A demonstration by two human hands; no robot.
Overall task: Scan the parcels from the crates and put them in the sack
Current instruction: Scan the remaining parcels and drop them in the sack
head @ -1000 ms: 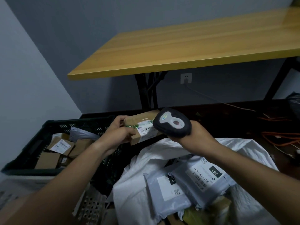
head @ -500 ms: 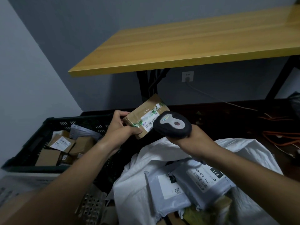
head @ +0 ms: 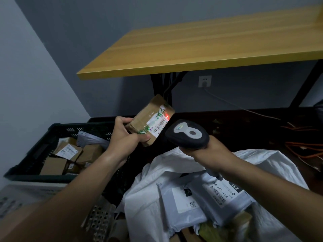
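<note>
My left hand [head: 125,138] grips a small brown cardboard parcel [head: 151,118] by its lower end, fingers [head: 122,120] wrapped over the far edge and thumb pressed on the near face. The parcel is tilted, its upper end pointing up and to the right, and its white barcode label [head: 158,125] faces the scanner. A red dot of scanner light [head: 167,116] sits on the label's upper corner. Green-printed tape runs across the box beside the label.

My right hand [head: 208,151] is clenched around the handle of a black handheld barcode scanner [head: 187,134], whose grey-topped head points at the parcel from just beside it; the two do not touch.

Below my hands lies the open white sack [head: 148,203], with grey plastic mailer bags [head: 222,198] inside it, one showing a label marked 231. To the left stands a dark plastic crate [head: 35,154] that holds more brown boxes [head: 68,151] and a grey mailer. A perforated metal piece [head: 99,222] shows at the lower edge, near the sack.

Behind everything is a yellow wooden worktop [head: 201,48] on black legs, with a white wall socket [head: 204,81] beneath it and a cable running from it. Orange cables [head: 304,147] lie on the dark floor at right.
</note>
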